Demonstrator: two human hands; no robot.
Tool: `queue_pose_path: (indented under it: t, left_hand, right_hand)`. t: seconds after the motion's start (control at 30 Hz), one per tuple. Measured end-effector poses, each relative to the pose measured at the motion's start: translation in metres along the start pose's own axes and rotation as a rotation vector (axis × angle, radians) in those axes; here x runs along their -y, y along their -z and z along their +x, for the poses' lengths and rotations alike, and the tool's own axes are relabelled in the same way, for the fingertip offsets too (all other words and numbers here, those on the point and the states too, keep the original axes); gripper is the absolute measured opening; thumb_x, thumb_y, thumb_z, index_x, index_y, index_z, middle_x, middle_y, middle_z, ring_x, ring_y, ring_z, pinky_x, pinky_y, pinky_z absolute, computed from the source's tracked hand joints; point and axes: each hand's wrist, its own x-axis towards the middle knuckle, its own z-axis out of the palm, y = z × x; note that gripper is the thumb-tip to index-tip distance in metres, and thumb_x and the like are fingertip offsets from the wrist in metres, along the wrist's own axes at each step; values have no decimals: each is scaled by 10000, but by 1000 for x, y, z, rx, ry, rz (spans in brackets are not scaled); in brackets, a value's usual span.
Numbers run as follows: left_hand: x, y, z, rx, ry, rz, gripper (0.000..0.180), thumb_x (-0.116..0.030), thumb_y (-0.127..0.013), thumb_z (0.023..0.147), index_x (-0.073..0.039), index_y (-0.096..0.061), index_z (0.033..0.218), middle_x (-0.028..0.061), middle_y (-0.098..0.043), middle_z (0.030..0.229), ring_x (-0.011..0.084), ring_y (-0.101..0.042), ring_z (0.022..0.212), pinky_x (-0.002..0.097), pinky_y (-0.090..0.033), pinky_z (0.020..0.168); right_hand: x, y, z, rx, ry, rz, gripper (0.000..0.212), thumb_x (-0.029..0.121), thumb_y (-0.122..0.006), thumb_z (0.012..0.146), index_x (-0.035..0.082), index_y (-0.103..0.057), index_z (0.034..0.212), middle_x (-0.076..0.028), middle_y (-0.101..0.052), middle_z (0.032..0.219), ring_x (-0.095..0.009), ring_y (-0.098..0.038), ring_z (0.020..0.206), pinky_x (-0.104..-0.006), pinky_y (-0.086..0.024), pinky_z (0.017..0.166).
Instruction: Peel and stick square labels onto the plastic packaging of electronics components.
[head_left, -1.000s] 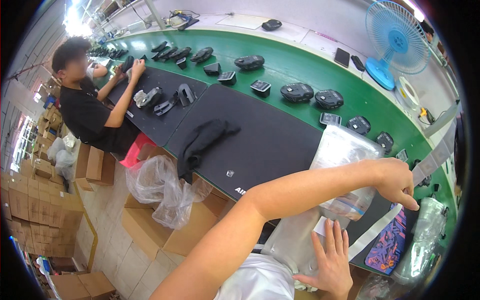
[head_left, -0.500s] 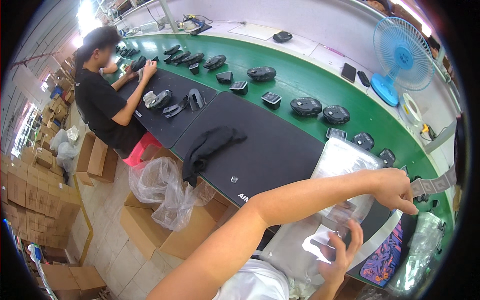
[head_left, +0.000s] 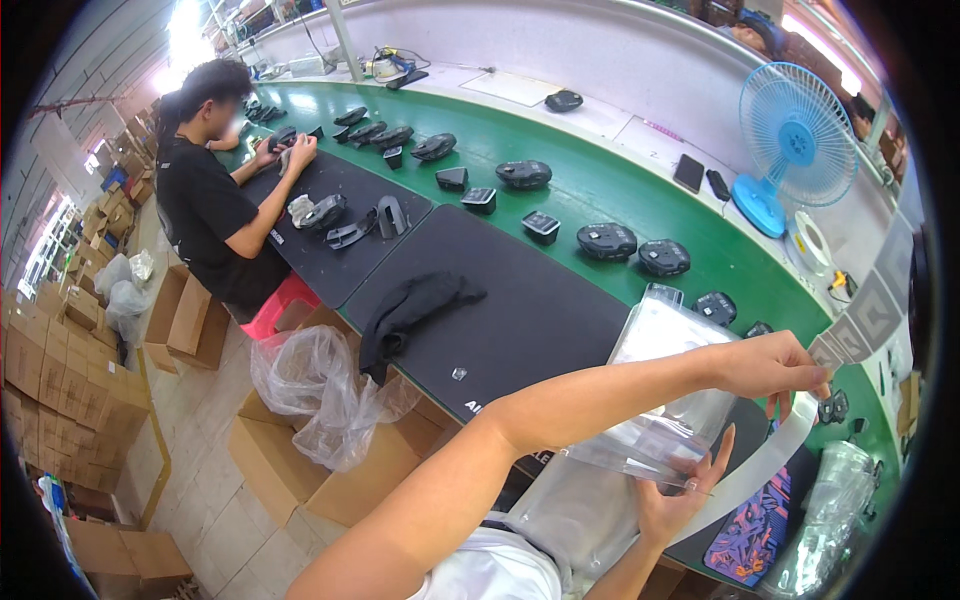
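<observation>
Label strip [head_left: 868,325] at the right side of the view, pinched between thumb and fingers of the left hand [head_left: 765,368], with left forearm stretched across the bench front from the lower left. Runs down from the upper right with grey square shapes along it, then hangs below the fingers as a pale, curving band toward the near edge. Just under the left forearm, clear plastic bags [head_left: 668,335] in a flat stack, glossy with reflections. At the near end of that stack, right hand [head_left: 672,508] with thumb and fingers curled apart around a bag edge; cannot tell whether clamped on it or merely touching. Nearer the body, a greyish translucent sleeve [head_left: 580,510]. To the right, a purple and orange patterned mat [head_left: 752,525], then a bundle in clear wrap [head_left: 825,520]. Left of the bags, a black mat [head_left: 540,330] with a crumpled black cloth [head_left: 415,315] over its near edge. Beyond, on the green bench [head_left: 590,185], rounded black devices [head_left: 606,241] and small boxy ones [head_left: 541,227] in a loose row. Behind these, a blue fan [head_left: 797,145]. At far left, a co-worker [head_left: 210,200] in black, both hands on a dark object.
</observation>
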Motion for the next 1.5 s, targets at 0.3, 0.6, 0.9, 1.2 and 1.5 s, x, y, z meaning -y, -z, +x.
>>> queue_pose_path:
  t: [0.3,0.6,0.9,1.2,1.5]
  left_hand:
    - [-64,-42,-19,305,-41,103,604,-442,-555,1005,94,-592,1280,175,-712,1112,199,-691,754,323,-563,670]
    - [-139,-63,-57,441,-2,1176,923,-412,-781,764,28,-413,1488,163,-624,1339,346,-659,846,377,-505,822]
    - [-6,-50,13,50,-189,1123,532,-276,-716,886,-29,-598,1343,195,-718,948,347,-665,733,398,-517,680]
    - [11,-11,16,37,114,767,308,-182,-539,1021,20,-695,1193,61,-759,969,60,-564,698,227,-468,606]
    - [-1,-13,13,-43,88,699,404,-11,-605,904,-33,-620,1308,81,-774,908,4,-469,564,199,-356,517]
  right_hand:
    - [-13,12,4,6,64,-88,362,86,-759,713,-20,-665,1046,-103,-642,1093,-204,-614,997,-357,-483,900]
    - [-24,-3,26,-184,102,-226,448,285,-744,864,20,-624,1204,-144,-660,1086,-210,-612,990,-411,-465,896]
    - [-2,13,24,24,-42,-191,520,396,-759,847,9,-600,1155,-93,-701,879,-255,-602,709,-366,-397,866]
    - [10,4,11,-101,22,-140,634,263,-723,885,-51,-481,1380,-179,-665,1158,-285,-647,974,-378,-449,929]
    - [28,31,0,-28,8,92,603,90,-663,886,14,-443,1442,-137,-579,1370,-225,-594,1183,-337,-462,967]
